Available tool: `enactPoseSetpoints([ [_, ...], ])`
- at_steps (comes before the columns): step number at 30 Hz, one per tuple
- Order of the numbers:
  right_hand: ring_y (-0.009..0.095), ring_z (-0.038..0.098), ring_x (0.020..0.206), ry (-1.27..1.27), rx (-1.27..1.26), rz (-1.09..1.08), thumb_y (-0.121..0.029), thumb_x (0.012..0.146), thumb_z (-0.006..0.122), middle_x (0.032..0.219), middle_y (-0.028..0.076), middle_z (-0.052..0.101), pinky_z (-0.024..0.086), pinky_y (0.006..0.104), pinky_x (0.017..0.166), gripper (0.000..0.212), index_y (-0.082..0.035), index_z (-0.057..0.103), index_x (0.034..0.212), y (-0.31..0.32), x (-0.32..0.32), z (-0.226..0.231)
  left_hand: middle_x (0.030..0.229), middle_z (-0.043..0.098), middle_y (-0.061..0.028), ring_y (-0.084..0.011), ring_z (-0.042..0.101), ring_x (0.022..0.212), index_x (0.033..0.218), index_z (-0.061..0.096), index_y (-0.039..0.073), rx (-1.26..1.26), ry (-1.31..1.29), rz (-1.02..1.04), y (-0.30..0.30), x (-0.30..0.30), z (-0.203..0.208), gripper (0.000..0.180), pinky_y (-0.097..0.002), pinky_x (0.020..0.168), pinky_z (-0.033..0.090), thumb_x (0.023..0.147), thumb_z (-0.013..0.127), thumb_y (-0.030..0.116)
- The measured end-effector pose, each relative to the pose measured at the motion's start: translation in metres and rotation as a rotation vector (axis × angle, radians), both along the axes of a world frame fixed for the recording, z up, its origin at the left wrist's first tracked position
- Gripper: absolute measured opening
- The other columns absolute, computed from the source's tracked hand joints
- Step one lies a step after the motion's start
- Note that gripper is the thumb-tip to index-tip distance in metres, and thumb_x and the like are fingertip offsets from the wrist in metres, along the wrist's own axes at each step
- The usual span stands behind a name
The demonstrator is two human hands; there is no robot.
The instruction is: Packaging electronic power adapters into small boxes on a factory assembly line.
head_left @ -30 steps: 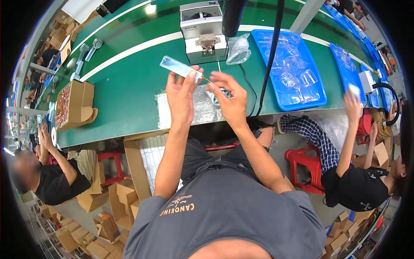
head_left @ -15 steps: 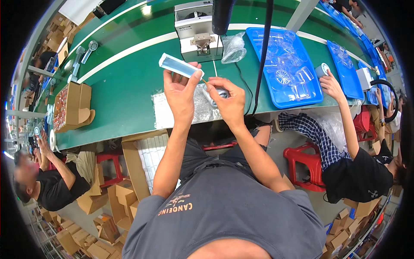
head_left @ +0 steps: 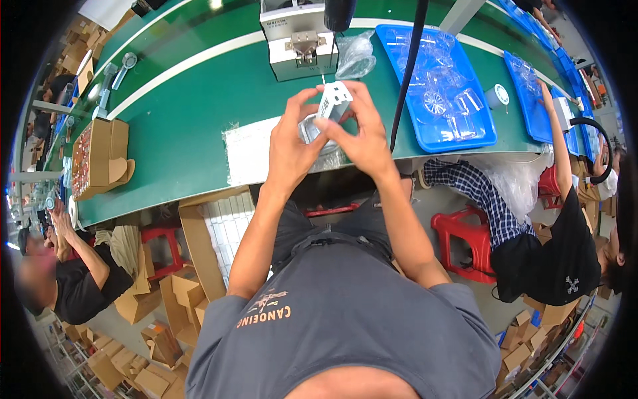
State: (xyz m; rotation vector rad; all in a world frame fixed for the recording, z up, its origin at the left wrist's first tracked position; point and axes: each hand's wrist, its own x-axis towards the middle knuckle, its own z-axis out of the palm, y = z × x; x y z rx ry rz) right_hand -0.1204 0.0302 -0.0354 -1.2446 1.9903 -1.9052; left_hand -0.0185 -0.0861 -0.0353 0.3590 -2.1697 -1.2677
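Between both hands, just above the near edge of the green table, is a long white plastic housing (head_left: 335, 94) with dark square openings in its end. My left hand (head_left: 296, 138) grips it from the left, its fingers curled round the side. My right hand (head_left: 363, 133) closes on it from the right, the thumb pressed toward its lower part. Behind the hands a round clear-and-grey piece (head_left: 308, 129) shows in part, mostly hidden. A white sheet of bubble wrap (head_left: 251, 151) lies left of my left wrist.
A white machine with a metal fitting (head_left: 306, 48) stands ahead, a clear plastic bag (head_left: 356, 56) beside it. A blue tray (head_left: 458, 141) of clear plastic parts lies right, past a hanging black cable (head_left: 406, 83). An open carton (head_left: 109, 149) stands left. Co-workers sit on both sides.
The housing has swung from lying sideways to pointing its slotted end upward, and both hands now hold it. The thin orange piece in my right fingers is out of sight. The right co-worker's hand moved away.
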Motion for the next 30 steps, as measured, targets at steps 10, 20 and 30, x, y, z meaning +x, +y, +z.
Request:
enactPoseSetpoints([
  [10, 0.015, 0.071, 0.094, 0.084, 0.113, 0.076, -0.007, 0.078, 0.086, 0.102, 0.008, 0.071, 0.059, 0.0308, 0.084, 0.047, 0.001, 0.065, 0.119, 0.01, -0.017, 0.017, 0.118, 0.069, -0.0153, -0.0287, 0.066, 0.113, 0.127, 0.056, 0.004, 0.156, 0.009, -0.072, 0.001, 0.007, -0.027, 0.068, -0.0376, 0.097, 0.051, 0.07, 0.091, 0.015],
  [20, 0.019, 0.066, 0.078, 0.365, 0.037, 0.155, -0.012, 0.073, 0.087, 0.097, 0.008, 0.07, 0.055, 0.0317, 0.07, 0.046, -0.003, 0.07, 0.114, 0.008, -0.018, 0.021, 0.105, 0.072, -0.0111, -0.0208, 0.068, 0.097, 0.12, 0.06, 0.004, 0.244, 0.028, -0.086, 0.005, 0.002, -0.027, 0.06, -0.0341, 0.087, 0.053, 0.069, 0.091, 0.014],
  [30, 0.026, 0.066, 0.078, 0.398, 0.006, -0.103, -0.003, 0.08, 0.072, 0.097, 0.018, 0.071, 0.054, 0.0343, 0.081, 0.029, 0.008, 0.068, 0.107, 0.043, -0.01, 0.015, 0.112, 0.074, -0.0152, -0.0202, 0.07, 0.102, 0.109, 0.065, 0.003, 0.213, 0.023, -0.01, 0.012, -0.011, -0.021, 0.052, -0.034, 0.09, 0.053, 0.068, 0.094, 0.015],
])
